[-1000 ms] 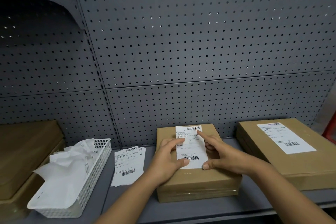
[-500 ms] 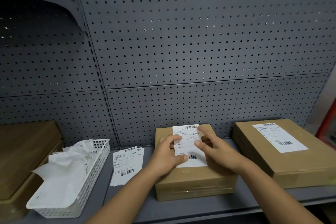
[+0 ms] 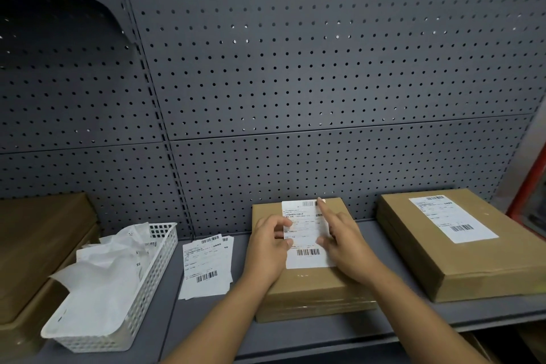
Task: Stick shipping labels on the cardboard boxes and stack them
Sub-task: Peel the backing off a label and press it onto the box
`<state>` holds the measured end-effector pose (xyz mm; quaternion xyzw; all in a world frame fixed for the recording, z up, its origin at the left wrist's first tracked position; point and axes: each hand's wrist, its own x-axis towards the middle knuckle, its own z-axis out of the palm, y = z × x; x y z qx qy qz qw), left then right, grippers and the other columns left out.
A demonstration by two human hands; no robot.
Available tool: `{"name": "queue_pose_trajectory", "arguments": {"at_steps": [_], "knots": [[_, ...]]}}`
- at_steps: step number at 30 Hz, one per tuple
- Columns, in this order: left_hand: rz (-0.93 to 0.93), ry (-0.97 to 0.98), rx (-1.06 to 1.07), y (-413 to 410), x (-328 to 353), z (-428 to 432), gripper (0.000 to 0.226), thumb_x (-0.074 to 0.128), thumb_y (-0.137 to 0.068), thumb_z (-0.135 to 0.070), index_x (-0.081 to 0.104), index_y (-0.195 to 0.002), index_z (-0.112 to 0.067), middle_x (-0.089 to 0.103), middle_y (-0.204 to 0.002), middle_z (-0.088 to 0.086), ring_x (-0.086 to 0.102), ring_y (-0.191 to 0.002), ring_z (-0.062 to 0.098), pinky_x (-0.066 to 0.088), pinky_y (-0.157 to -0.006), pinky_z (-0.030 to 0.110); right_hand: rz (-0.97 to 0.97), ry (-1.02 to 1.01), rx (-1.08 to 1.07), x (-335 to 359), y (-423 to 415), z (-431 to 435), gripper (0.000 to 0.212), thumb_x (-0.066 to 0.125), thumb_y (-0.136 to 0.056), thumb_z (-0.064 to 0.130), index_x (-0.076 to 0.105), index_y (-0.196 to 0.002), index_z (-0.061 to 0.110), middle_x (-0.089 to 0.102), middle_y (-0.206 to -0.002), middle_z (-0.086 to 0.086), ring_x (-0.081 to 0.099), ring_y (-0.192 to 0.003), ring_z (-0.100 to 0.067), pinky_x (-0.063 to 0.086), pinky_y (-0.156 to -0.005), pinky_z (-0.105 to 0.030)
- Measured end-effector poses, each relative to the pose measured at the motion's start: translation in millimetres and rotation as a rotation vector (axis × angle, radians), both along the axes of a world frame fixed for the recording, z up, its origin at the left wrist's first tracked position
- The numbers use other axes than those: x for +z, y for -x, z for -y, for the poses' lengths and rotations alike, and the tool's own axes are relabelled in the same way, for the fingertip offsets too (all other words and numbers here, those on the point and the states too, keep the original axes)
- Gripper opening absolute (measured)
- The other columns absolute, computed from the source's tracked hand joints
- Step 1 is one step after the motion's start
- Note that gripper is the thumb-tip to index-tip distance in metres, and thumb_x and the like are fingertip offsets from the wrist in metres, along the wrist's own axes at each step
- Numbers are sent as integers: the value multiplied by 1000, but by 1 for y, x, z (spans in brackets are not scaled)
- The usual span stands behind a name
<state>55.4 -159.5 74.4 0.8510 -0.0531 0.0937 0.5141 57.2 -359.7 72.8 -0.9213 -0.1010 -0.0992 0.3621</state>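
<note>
Head view, labelling step. Both hands work flat on the label, and neither is closed around anything. The left hand (image 3: 267, 248) rests on the box, its bent fingertips and thumb pressing the label's left edge. The right hand (image 3: 348, 248) lies along the right edge, with the index finger stretched to the far right corner. The label (image 3: 307, 257) sits lengthwise on top of the box (image 3: 310, 288), which stands at the front of the shelf (image 3: 212, 331).

The step appears to be smoothing down. It is best done by pinning one edge while the other hand sweeps outward, so that no crease crosses the barcode, and by finishing on the far corners.

Left of the box lie spare labels (image 3: 206, 263), then a basket (image 3: 147, 284) of peeled backing paper (image 3: 97, 289). To the right is a labelled box (image 3: 472, 263), the likely base for stacking. Behind everything stands the pegboard (image 3: 325, 68).
</note>
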Motion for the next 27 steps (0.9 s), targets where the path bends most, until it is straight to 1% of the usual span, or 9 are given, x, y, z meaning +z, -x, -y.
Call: {"name": "queue_pose_trajectory", "arguments": {"at_steps": [2,5,7,10,15,19,22,25,27], "knots": [[-30,38,4,-3,6,-2,35,80,-84,-2,66,-102,-29,65,-115,-5,68,-94,3,48,-69,4,-15,-31,0,3,-3,-1,85,65,-96,34,11,-161,44,45,-103,20,50,-108,-14,48,-100,-40],[-33,28,18,-9,15,-1,33,85,-82,-16,67,-108,-25,67,-109,-10,68,-87,2,46,-63,6,-39,-98,-11,7,-9,-5,88,63,-89,56,10,-159,51,57,-117,9,57,-109,-15,52,-93,-38],[-22,43,17,-13,17,3,34,86,-80,-18,66,-107,-26,68,-108,-9,69,-88,4,55,-72,18,-36,-94,-67,9,-12,-11,89,68,-89,51,13,-160,48,58,-112,5,57,-104,-17,51,-89,-35],[-18,31,21,-18,15,8,37,88,-78,-14,64,-101,-31,68,-108,-9,69,-87,3,61,-82,34,-28,-32,-159,9,-11,-18,91,74,-90,41,16,-160,44,54,-114,4,52,-112,-19,47,-95,-34],[36,24,38,-19,-1,5,32,84,-82,-9,65,-101,-28,64,-112,-8,68,-90,3,60,-82,29,1,37,-167,2,-9,-20,87,71,-94,37,14,-160,43,50,-111,3,49,-108,-18,46,-95,-34],[57,16,61,-17,-3,4,35,82,-84,-6,67,-109,-25,60,-117,-9,67,-91,0,58,-83,22,20,39,-211,-3,-10,-23,77,60,-101,19,17,-161,39,49,-110,3,50,-105,-18,50,-88,-34],[76,-28,77,-14,-1,4,37,84,-82,-6,67,-110,-24,57,-118,-10,64,-96,-2,51,-81,9,28,33,-223,-2,-9,-25,75,57,-101,13,20,-162,34,48,-111,1,47,-106,-17,49,-89,-33],[87,-69,102,-14,0,4,33,85,-83,-12,68,-108,-23,53,-117,-10,62,-101,-1,44,-79,3,18,-3,-235,2,-8,-25,62,54,-103,22,30,-161,25,51,-120,0,50,-114,-20,48,-93,-34],[86,-79,117,-15,1,4,28,83,-86,-21,66,-109,-22,53,-119,-10,62,-104,3,50,-86,16,-9,-39,-241,7,-11,-24,58,54,-103,37,37,-157,22,51,-130,-3,51,-121,-21,45,-96,-35]]}}
